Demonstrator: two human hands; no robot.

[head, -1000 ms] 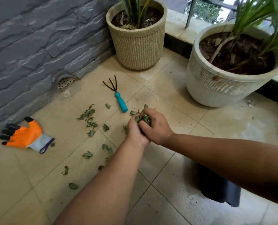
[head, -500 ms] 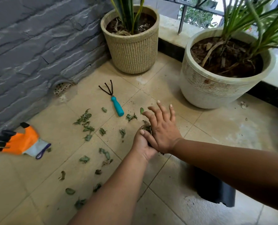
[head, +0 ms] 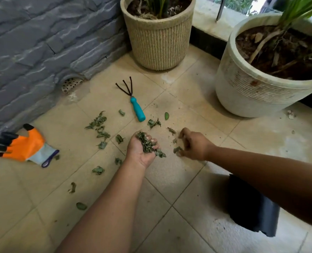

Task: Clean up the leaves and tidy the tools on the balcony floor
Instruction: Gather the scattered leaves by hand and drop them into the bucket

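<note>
My left hand (head: 139,152) is palm up, cupped around a pile of dried green leaves (head: 146,144). To its right, my right hand (head: 194,146) is low over the tiled floor, its fingers curled around a small leaf (head: 177,149). Several more leaves (head: 99,129) lie scattered on the tiles to the left and in front. A small hand rake with a teal handle (head: 137,110) lies just beyond my hands. An orange and grey glove with black fingertips (head: 23,146) lies at the left, near the wall.
A beige ribbed plant pot (head: 159,39) stands in the far corner and a large white pot (head: 252,92) at the right. A grey stone wall (head: 33,42) runs along the left with a floor drain (head: 70,84). A black container (head: 250,209) sits under my right forearm.
My hands were pressed together around the leaves. They have separated: the left keeps the pile, the right has moved right and down to the floor.
</note>
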